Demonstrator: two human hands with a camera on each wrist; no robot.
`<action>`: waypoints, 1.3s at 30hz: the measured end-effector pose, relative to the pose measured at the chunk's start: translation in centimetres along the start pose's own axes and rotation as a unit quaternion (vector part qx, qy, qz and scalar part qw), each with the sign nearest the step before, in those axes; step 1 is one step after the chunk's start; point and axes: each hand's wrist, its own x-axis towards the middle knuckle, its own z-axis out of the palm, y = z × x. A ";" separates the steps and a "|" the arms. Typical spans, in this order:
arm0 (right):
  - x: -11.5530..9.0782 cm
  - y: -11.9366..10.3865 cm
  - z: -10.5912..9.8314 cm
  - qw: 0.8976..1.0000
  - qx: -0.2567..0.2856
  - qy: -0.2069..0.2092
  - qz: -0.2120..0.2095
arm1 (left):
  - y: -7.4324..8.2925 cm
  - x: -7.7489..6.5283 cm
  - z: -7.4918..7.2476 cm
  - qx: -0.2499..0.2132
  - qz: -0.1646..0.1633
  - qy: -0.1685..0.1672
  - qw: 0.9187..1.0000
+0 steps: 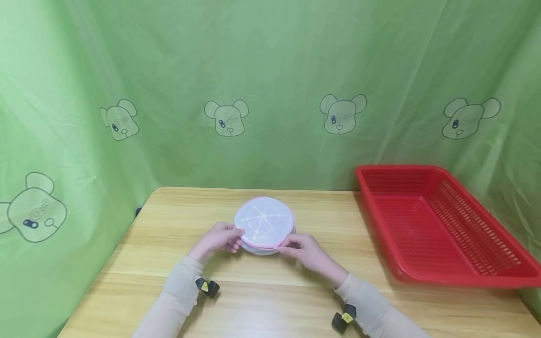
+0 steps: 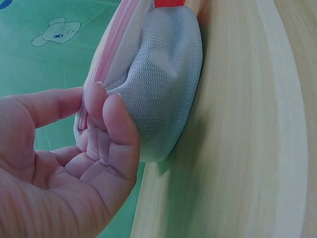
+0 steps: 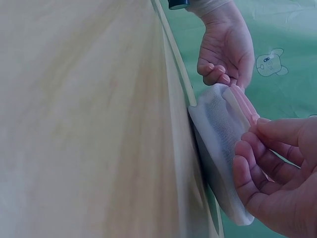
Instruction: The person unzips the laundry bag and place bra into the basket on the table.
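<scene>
A round mesh zip bag (image 1: 264, 219) lies on the table in front of me, its pale lid crossed by white lines like spokes. A pink zipper (image 2: 110, 52) runs round the lid's edge, above the soft white mesh side (image 3: 213, 129). With thumb and fingers, my left hand (image 1: 220, 238) pinches the bag's rim at the front left. Opposite it, my right hand (image 1: 307, 252) pinches the zipper at the front right; in the right wrist view thumb and forefinger meet on the pink strip. The zipper pull itself is hidden by those fingers.
A big red plastic basket (image 1: 382, 234) with slotted walls stands on the right side of the wooden table (image 1: 186, 211). Green curtains (image 1: 279, 56) printed with bear heads hang behind and at both sides. Each wrist wears a small black camera (image 1: 207, 286).
</scene>
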 end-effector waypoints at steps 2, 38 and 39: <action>0.0 0.0 -0.1 1.000 0.002 -0.002 0.002 | 0.0 0.1 0.0 -0.001 -0.001 -0.001 1.000; 0.5 0.5 -2.2 1.000 -0.011 0.018 0.023 | 0.1 -0.2 -0.3 0.006 -0.006 -0.002 1.000; 0.5 0.5 -2.3 0.999 -0.013 0.021 0.024 | 0.1 -0.2 -0.3 0.006 -0.006 -0.002 1.000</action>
